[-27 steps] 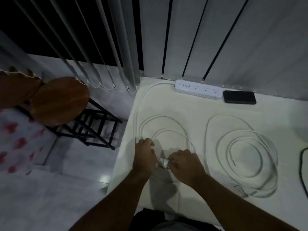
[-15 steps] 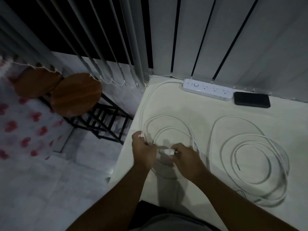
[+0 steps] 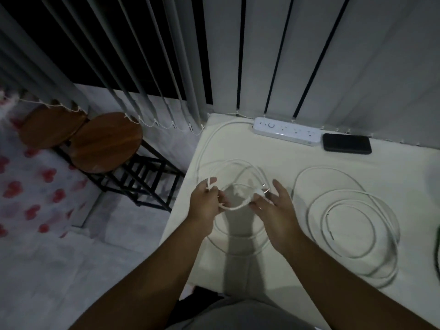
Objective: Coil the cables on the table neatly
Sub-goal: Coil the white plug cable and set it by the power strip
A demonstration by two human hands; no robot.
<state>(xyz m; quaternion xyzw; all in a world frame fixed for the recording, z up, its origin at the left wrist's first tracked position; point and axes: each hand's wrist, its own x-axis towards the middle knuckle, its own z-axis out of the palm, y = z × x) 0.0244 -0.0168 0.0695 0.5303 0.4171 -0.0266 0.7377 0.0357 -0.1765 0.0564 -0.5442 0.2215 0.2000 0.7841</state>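
Observation:
A white power cable loops over the left part of the cream table and runs back to a white power strip. My left hand grips the cable where several loops gather. My right hand pinches the cable just below its plug, the other fingers spread. Between the two hands hangs a short curved stretch of cable, lifted off the table. A second thin white cable lies coiled flat at the right, untouched.
A black phone lies beside the power strip at the table's back edge. A dark cable shows at the right edge. Two round wooden stools stand left of the table. Vertical blinds hang behind.
Both hands have risen off the table and moved apart, lifting the plug end and a loop of the white power cable. The camera has shifted right.

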